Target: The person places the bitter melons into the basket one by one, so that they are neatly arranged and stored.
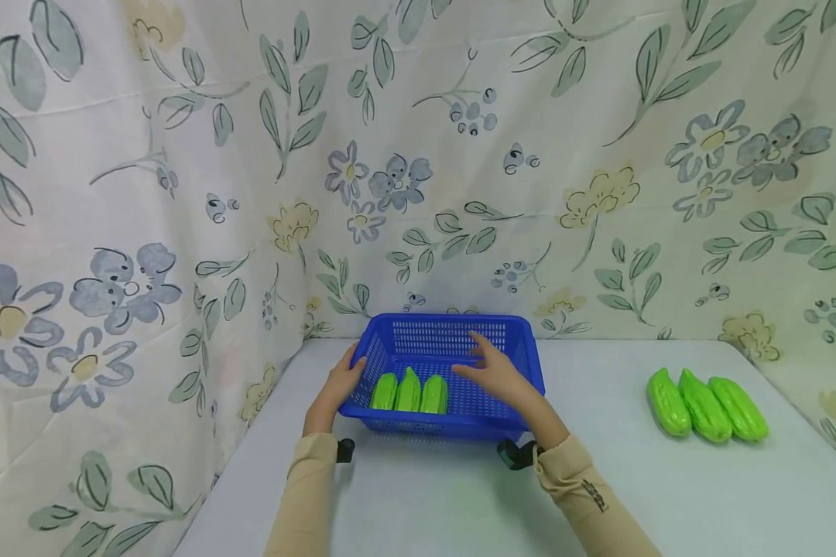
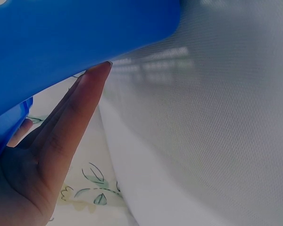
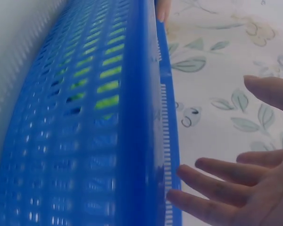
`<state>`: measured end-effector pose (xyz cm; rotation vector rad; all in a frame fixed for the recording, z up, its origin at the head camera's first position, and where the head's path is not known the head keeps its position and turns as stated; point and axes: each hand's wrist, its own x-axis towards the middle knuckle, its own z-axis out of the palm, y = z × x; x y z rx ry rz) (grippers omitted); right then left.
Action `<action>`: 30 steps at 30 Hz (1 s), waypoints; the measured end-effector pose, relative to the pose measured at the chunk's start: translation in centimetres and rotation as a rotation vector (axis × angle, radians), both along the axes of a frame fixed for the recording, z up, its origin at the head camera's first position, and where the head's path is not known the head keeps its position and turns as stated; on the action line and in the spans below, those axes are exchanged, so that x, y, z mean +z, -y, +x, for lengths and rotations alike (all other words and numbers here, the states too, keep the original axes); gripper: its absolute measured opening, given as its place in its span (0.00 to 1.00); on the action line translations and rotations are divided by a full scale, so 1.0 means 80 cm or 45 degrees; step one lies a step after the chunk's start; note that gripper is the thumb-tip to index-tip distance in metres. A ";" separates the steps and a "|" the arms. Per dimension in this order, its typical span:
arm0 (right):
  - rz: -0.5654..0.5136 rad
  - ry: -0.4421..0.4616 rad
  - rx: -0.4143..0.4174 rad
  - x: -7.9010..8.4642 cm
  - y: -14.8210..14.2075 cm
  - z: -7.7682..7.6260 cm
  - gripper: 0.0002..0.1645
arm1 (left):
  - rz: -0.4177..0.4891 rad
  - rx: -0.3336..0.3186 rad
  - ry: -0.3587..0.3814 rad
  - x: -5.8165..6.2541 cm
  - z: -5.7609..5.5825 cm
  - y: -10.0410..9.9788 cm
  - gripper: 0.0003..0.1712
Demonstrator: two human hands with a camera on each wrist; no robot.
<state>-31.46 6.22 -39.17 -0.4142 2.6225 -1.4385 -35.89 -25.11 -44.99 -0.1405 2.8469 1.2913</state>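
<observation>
A blue plastic basket (image 1: pixel 432 427) with slotted walls stands on the table near the back. Three glossy green, ridged gourd-like vegetables (image 1: pixel 409 391) lie side by side in its front left part. My left hand (image 1: pixel 340 384) holds the basket's left rim, thumb over the edge and fingers along the outside. From the left wrist view, those fingers (image 2: pixel 68 127) reach straight up against the blue side. My right hand (image 1: pixel 496 377) hovers over the basket's right part with fingers spread and nothing held; the right wrist view shows its fingers (image 3: pixel 217 186) apart.
Three more green gourd-like vegetables (image 1: pixel 704 408) lie in a row on the right of the white table (image 1: pixel 418 503). A floral curtain (image 1: pixel 460 155) hangs close behind the basket and along the left side.
</observation>
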 end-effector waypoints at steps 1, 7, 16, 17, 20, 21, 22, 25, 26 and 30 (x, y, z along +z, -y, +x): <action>-0.002 -0.010 -0.005 0.000 -0.003 0.001 0.51 | 0.000 0.001 0.000 0.000 0.000 0.000 0.35; 0.018 -0.060 -0.044 0.003 -0.019 0.002 0.51 | 0.002 0.001 0.005 0.002 0.001 -0.001 0.34; 0.032 -0.125 -0.122 0.003 -0.044 0.003 0.51 | -0.004 -0.001 -0.003 0.001 0.000 -0.001 0.34; 0.034 -0.128 -0.132 0.003 -0.047 0.003 0.52 | -0.002 -0.002 -0.003 0.001 0.000 -0.001 0.34; 0.022 -0.125 -0.155 0.003 -0.056 0.002 0.52 | 0.006 -0.001 -0.005 0.002 0.001 -0.002 0.34; 0.018 -0.120 -0.164 0.003 -0.059 0.002 0.51 | 0.004 -0.001 -0.009 0.003 0.002 -0.002 0.34; 0.017 -0.117 -0.173 0.003 -0.062 0.002 0.52 | 0.005 -0.001 -0.011 0.004 0.002 -0.002 0.34; 0.022 -0.105 -0.205 0.003 -0.072 0.003 0.52 | -0.002 -0.002 -0.017 0.005 0.001 -0.002 0.34; 0.029 -0.101 -0.217 0.003 -0.076 0.004 0.52 | -0.005 -0.001 -0.018 0.005 0.002 -0.002 0.34; 0.049 -0.092 -0.261 0.002 -0.092 0.007 0.52 | -0.027 0.001 -0.016 0.005 0.002 -0.002 0.34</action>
